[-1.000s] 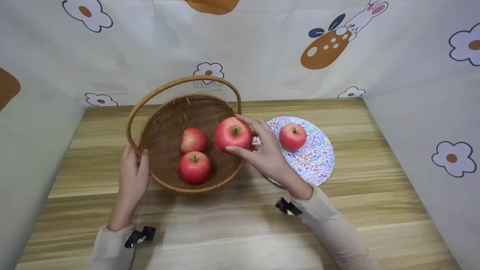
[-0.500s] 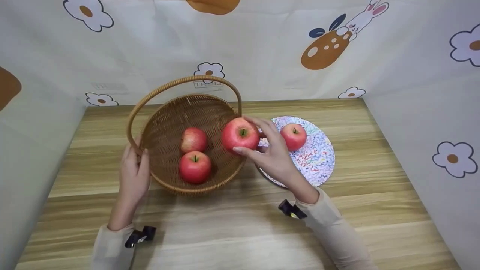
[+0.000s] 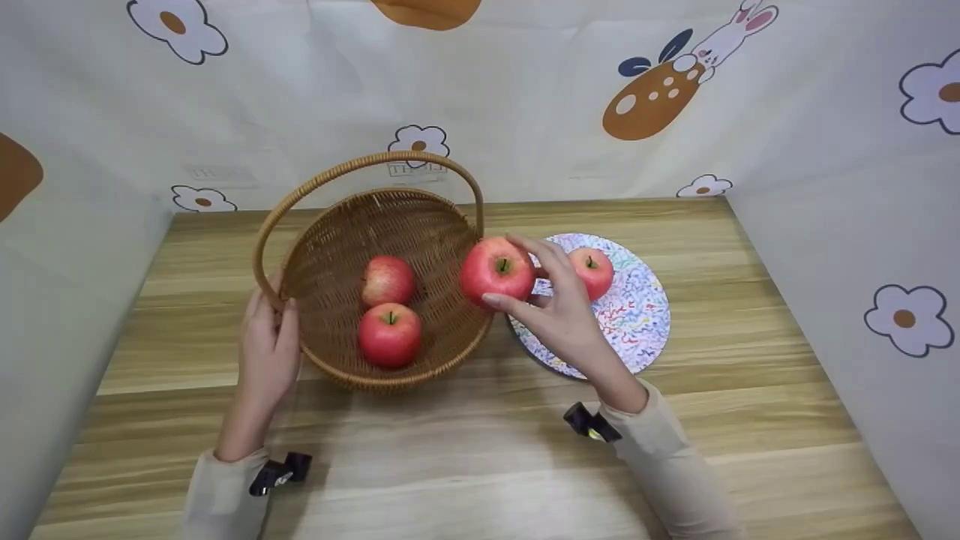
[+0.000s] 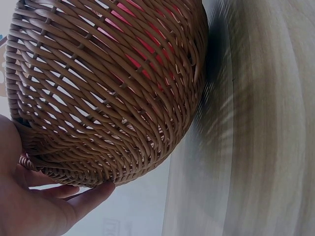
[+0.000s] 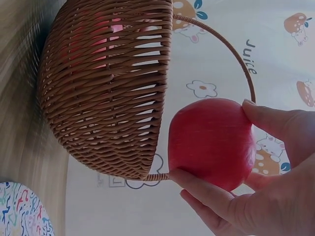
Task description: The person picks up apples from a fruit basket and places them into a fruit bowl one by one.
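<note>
A brown wicker basket (image 3: pixel 390 382) with a tall arched handle stands on the table, two red apples (image 3: pixel 390 335) inside it. My left hand (image 3: pixel 270 345) grips its left rim at the foot of the handle; in the left wrist view the fingers (image 4: pixel 93 199) lie along the woven wall. Between thumb and fingers my right hand (image 3: pixel 559 311) holds another red apple (image 3: pixel 496 271), raised over the basket's right rim. In the right wrist view this held apple (image 5: pixel 211 142) is beside the basket's opening. One more apple (image 3: pixel 594 272) rests on a round speckled plate (image 3: pixel 637 330), partly behind the right hand.
The wood-grain table (image 3: pixel 450 465) has a pale printed curtain (image 3: pixel 525 97) along its back and sides. The handle (image 3: pixel 367 160) arches high above the basket. The plate lies to the basket's right.
My right hand has moved to the right with its apple, from over the basket's inside to its right rim, and now overlaps the plate's apple more. The left hand and basket have stayed put.
</note>
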### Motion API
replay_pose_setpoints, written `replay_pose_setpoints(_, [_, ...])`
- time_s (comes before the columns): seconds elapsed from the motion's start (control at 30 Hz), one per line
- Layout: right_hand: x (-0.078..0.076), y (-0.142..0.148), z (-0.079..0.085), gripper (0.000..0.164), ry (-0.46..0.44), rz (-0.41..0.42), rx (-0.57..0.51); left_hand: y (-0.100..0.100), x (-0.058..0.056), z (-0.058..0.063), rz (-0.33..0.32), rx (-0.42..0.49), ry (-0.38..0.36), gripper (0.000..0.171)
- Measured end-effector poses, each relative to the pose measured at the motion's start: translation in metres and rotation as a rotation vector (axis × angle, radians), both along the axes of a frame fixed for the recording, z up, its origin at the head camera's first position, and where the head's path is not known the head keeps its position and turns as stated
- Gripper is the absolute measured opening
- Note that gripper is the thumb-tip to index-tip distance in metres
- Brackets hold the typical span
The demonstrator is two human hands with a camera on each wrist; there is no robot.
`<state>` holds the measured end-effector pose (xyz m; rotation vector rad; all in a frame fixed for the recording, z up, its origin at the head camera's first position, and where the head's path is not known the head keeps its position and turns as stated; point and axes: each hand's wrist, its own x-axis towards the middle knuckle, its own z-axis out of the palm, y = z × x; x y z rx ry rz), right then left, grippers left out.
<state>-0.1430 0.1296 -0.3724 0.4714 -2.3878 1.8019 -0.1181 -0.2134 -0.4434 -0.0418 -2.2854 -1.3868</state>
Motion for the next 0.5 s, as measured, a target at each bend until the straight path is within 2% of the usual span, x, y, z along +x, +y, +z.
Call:
replay_pose_setpoints(0.2, [-0.001,0.005,0.0,0.067,-0.008,-0.03,0.02,0.001,-0.001,0.001,0.007,-0.001,0.0,0.047])
replay_pose_setpoints(0.5, [-0.005,0.012,0.001,0.068,-0.035,-0.032,0.019,0.0,-0.001,0.0,0.001,0.011,0.018,0.045])
